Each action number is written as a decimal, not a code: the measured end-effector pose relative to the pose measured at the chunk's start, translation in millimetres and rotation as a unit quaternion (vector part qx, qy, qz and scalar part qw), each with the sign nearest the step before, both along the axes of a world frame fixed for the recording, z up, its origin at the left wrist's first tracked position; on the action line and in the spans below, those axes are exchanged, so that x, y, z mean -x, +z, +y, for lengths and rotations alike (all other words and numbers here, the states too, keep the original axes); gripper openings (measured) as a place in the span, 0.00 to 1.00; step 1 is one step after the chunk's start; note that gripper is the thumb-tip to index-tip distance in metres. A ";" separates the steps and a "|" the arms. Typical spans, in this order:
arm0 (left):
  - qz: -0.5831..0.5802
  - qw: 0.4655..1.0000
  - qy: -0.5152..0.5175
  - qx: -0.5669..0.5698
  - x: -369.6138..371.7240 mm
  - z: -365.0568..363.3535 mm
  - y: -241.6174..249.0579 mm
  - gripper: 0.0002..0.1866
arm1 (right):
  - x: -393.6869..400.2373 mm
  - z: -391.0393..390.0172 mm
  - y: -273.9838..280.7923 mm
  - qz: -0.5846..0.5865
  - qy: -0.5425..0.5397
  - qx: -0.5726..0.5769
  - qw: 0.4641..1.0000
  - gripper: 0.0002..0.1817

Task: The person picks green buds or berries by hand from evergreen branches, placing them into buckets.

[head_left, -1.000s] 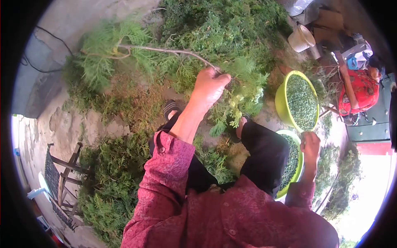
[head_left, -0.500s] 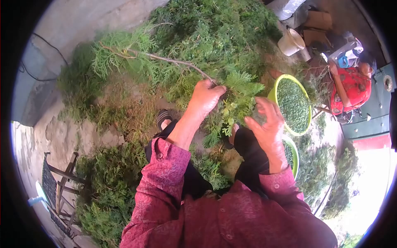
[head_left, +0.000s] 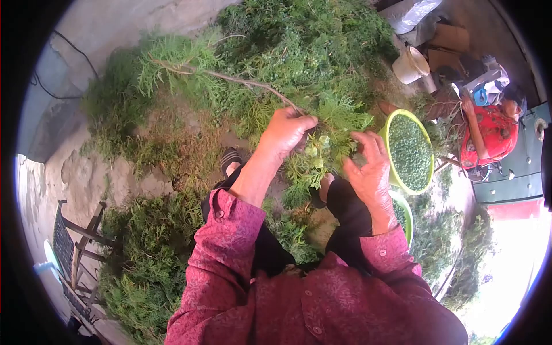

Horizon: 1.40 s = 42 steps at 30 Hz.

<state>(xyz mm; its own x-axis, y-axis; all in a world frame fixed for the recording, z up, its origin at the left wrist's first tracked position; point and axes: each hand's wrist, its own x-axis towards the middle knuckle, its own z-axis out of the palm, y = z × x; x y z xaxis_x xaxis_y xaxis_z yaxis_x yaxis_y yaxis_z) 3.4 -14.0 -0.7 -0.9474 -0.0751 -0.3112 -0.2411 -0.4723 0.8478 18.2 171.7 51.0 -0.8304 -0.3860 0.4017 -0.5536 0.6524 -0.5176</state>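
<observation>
I see left hand (head_left: 284,132) clenched round a brown, woody, feathery-green branch (head_left: 253,84), left of a round lime-green plastic basin (head_left: 415,192). Right hand (head_left: 371,172): thumb and fingers parted beside the foliage; contact, can't tell. I'd brace the branch, pinch lightly.

Tub (head_left: 394,177) right of branch (head_left: 253,84), bucket (head_left: 410,65) beyond

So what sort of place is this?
Probably a home or farm work area: leafy cuttings are heaped on the floor, near a yellow-green basin of small green pieces and a pale bucket.
</observation>
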 end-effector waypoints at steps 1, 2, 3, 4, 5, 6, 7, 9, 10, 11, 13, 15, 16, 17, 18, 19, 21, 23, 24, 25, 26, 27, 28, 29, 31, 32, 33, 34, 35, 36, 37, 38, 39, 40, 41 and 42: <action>0.000 1.000 -0.003 0.001 0.8 -0.5 -2.0 0.14 | 1.1 0.7 -3.2 0.000 0.000 -0.001 1.000 0.22; 0.001 1.000 -0.006 0.002 0.8 -0.2 -3.0 0.15 | 3.3 1.9 -9.0 -0.032 0.005 0.054 0.998 0.18; 0.000 1.000 -0.006 0.001 0.3 1.4 -2.1 0.15 | 4.9 2.5 -11.9 -0.064 0.010 0.108 0.992 0.15; 0.013 1.000 0.009 -0.017 -0.4 3.6 -0.2 0.12 | 5.1 1.3 -11.7 -0.064 0.011 0.108 0.992 0.15; 0.025 0.999 0.025 -0.034 -1.4 4.8 1.3 0.10 | 4.6 -1.0 -11.6 -0.056 0.003 0.123 0.991 0.12; 0.024 0.999 0.024 -0.035 -1.9 5.0 1.8 0.10 | 4.1 -2.5 -12.2 -0.047 -0.006 0.137 0.989 0.10; 0.020 0.999 0.010 -0.028 -2.3 4.1 2.8 0.10 | 4.7 -4.9 -12.4 -0.048 -0.006 0.137 0.989 0.10; 0.014 1.000 -0.002 -0.021 -3.1 3.0 2.9 0.10 | 6.0 -8.7 -12.4 -0.001 0.009 0.103 0.995 0.10; 0.017 1.000 -0.003 -0.016 -2.8 3.2 2.6 0.10 | 6.2 -8.6 -11.7 -0.002 0.010 0.103 0.995 0.10; 0.020 1.000 -0.003 -0.011 -2.7 3.0 2.2 0.10 | 6.6 -8.0 -11.0 -0.011 0.004 0.081 0.997 0.10; 0.022 1.000 -0.002 0.004 -3.1 2.2 1.4 0.10 | 5.5 -7.1 -9.4 -0.020 -0.002 0.058 0.998 0.10; 0.023 1.000 -0.001 0.019 -2.5 2.4 -1.1 0.11 | 2.3 -6.0 -6.8 -0.021 0.003 0.032 0.999 0.08; 0.045 0.999 0.011 0.027 -0.9 4.0 -5.5 0.11 | -0.7 -6.6 -3.6 -0.022 0.002 0.033 0.999 0.08; 0.068 0.997 0.021 0.035 -0.2 5.4 -8.3 0.12 | -5.4 -8.1 1.1 -0.045 0.009 0.028 0.999 0.07; 0.069 0.997 0.020 0.036 0.2 5.8 -9.1 0.12 | -9.3 -9.8 5.6 -0.068 0.015 0.022 0.997 0.07; 0.058 0.996 0.001 0.063 0.6 5.1 -9.4 0.13 | -12.1 -11.5 8.9 -0.055 0.014 0.037 0.998 0.05; 0.048 0.995 -0.020 0.090 1.3 -0.8 -5.1 0.13 | -17.1 -5.4 11.6 -0.067 -0.008 0.034 0.997 0.05; -0.049 0.991 0.127 0.009 -0.3 -19.1 13.1 0.14 | -27.5 12.1 14.8 -0.119 -0.057 0.052 0.990 0.01; 0.003 0.983 0.179 0.037 0.2 -31.8 24.0 0.15 | -30.6 25.3 19.0 -0.118 -0.052 0.051 0.990 0.01; 0.020 0.986 0.163 0.024 -1.2 -43.7 18.8 0.14 | -33.1 38.5 23.5 -0.276 -0.060 0.192 0.940 0.01; 0.038 0.989 0.144 0.013 -0.6 -52.2 14.3 0.13 | -35.6 51.0 26.5 -0.421 -0.063 0.324 0.845 0.01; 0.042 0.989 0.144 0.018 -3.0 -51.0 15.0 0.13 | -38.1 62.5 24.6 -0.414 -0.062 0.396 0.817 0.02; 0.017 0.989 0.145 -0.012 -7.7 -46.8 16.8 0.12 | -39.1 74.8 22.6 -0.403 -0.059 0.465 0.786 0.02; -0.006 0.988 0.148 -0.043 -8.5 -46.6 17.9 0.11 | -39.6 91.0 24.3 -0.373 -0.107 0.468 0.794 0.02; 0.039 0.987 0.144 -0.067 -3.3 -51.0 6.0 0.10 | -40.0 140.0 23.0 -0.305 -0.213 0.399 0.838 0.04; 0.078 0.984 0.132 -0.094 -1.7 -50.1 1.1 0.09 | -40.8 169.9 17.0 -0.259 -0.270 0.326 0.868 0.07; 0.079 0.980 0.141 -0.120 -0.5 -48.6 4.1 0.08 | -44.4 192.1 12.6 -0.257 -0.270 0.322 0.870 0.07; 0.077 0.979 0.140 -0.125 -1.0 -46.6 4.7 0.08 | -51.0 212.4 7.3 -0.222 -0.302 0.043 0.926 0.12; 0.079 0.982 0.132 -0.107 -1.7 -44.7 4.9 0.07 | -58.8 235.9 -0.8 -0.169 -0.309 -0.239 0.905 0.17; 0.083 0.984 0.127 -0.088 -0.8 -44.0 5.6 0.06 | -64.2 267.1 -18.8 -0.129 -0.285 -0.422 0.851 0.23; 0.079 0.978 0.133 -0.138 -0.8 -40.6 6.9 0.05 | -60.2 260.0 -17.5 -0.100 -0.266 -0.389 0.876 0.22; 0.079 0.978 0.135 -0.137 1.1 -38.5 4.6 0.05 | -59.2 251.2 -19.3 -0.074 -0.246 -0.354 0.899 0.22; 0.088 0.976 0.135 -0.145 3.6 -34.9 -0.9 0.05 | -55.1 219.4 -11.2 -0.108 -0.246 -0.267 0.926 0.21; 0.097 0.974 0.132 -0.153 5.4 -29.7 -3.7 0.05 | -47.4 176.4 1.7 -0.140 -0.246 -0.177 0.942 0.20; 0.081 0.977 0.151 -0.130 5.7 -24.2 0.1 0.06 | -40.7 139.7 8.4 -0.130 -0.201 -0.119 0.964 0.20; 0.081 0.977 0.149 -0.130 5.2 -18.9 3.2 0.06 | -35.3 104.0 15.3 -0.118 -0.153 -0.062 0.979 0.19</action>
<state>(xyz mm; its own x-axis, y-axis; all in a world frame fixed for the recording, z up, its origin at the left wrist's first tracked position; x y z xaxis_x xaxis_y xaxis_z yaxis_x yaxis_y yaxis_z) -1.8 -32.9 2.5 -0.9337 -0.2936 -0.2049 0.0671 -0.7056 0.7054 53.5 275.7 66.3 -0.9788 -0.1385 0.1510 -0.1974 0.8352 -0.5133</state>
